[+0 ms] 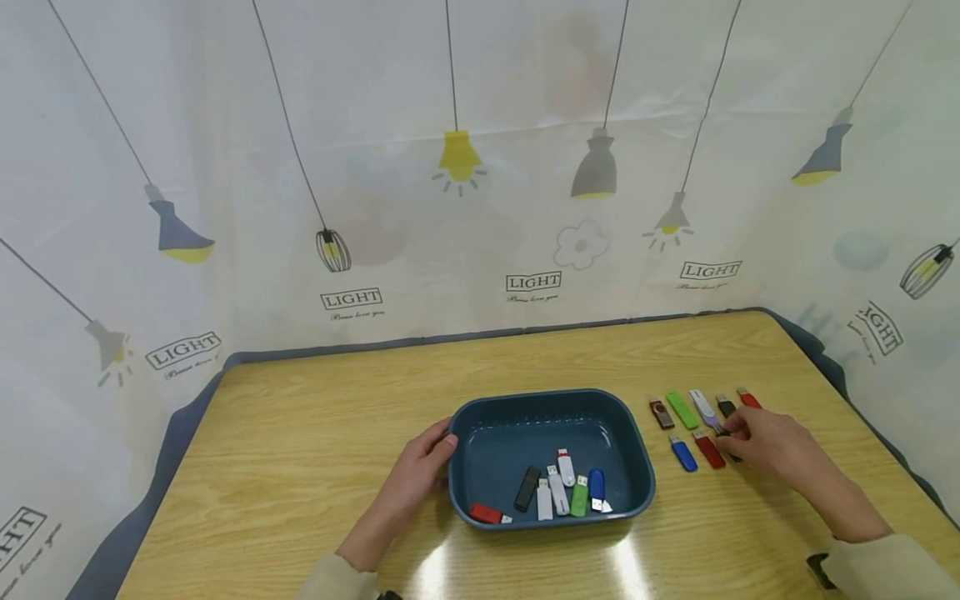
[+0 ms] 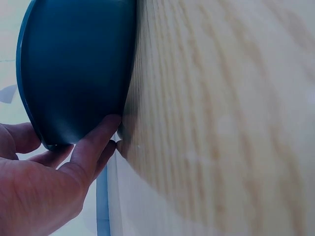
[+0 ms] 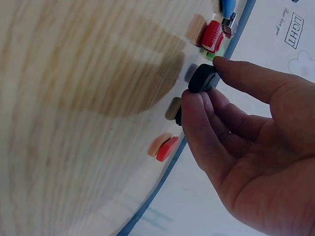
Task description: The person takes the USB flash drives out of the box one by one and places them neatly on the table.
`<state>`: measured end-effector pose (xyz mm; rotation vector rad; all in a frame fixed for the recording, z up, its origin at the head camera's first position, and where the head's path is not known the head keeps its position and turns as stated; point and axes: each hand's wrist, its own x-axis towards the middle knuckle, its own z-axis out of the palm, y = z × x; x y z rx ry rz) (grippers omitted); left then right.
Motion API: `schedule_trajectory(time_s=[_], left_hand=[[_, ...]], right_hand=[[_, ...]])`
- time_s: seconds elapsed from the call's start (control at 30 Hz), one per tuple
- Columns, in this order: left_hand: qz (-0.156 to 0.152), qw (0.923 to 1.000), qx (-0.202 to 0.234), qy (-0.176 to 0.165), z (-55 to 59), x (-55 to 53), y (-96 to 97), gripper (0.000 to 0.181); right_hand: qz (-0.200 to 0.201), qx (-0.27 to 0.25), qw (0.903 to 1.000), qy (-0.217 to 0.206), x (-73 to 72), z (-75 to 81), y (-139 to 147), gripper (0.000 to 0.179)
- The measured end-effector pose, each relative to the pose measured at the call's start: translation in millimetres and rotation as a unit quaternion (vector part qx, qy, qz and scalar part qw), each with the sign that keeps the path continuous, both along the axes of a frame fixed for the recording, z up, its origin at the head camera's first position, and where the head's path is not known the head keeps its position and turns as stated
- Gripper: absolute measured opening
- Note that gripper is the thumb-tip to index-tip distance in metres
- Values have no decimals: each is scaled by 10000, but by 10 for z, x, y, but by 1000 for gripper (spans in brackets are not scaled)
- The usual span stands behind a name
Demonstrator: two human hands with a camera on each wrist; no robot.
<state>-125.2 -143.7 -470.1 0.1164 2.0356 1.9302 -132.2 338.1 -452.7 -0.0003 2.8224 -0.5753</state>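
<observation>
In the head view, a small black USB stick point(image 1: 733, 455) with a metal plug is on the right side of the wooden table point(image 1: 330, 433), pinched between thumb and fingers of the right hand point(image 1: 776, 446), which hides part of it. Eight sticks are on this side, counting that one: the back row has a dark red swivel stick point(image 1: 661, 413), a green stick point(image 1: 682, 410), a white and purple stick point(image 1: 703, 408), a second black stick point(image 1: 725, 406) and a bright red stick point(image 1: 749, 399); a blue stick point(image 1: 683, 455) and a plain red stick point(image 1: 708, 450) sit in front, beside the held one. Seven more lie in the dark blue tray point(image 1: 491, 446): one red, one black, one green, one blue and three whitish. The left hand point(image 1: 420, 462) grips the tray's left rim, thumb on top. A white sheet point(image 1: 465, 233) printed with lamps hangs behind. In the left wrist view, that hand's thumb and partly spread fingers hold the tray's edge from opposite sides; the tray's outer wall blocks its contents. In the right wrist view, the held stick shows a rounded, dark end between close-set fingertips; the forefinger partly covers another dark stick, and the overlapping ones beyond cannot be counted surely.
</observation>
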Motion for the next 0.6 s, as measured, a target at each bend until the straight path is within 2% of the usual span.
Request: schedule_trajectory(time_s=[0.23,0.6], left_hand=[[-28,10000,1,3,13,8,-2,51],[-35,10000,-23,-24,18,7,-4,52]], right_hand=[[53,60,9999,-68,21,-36,32,29],[175,99,9997,106,34,-71,42,28]])
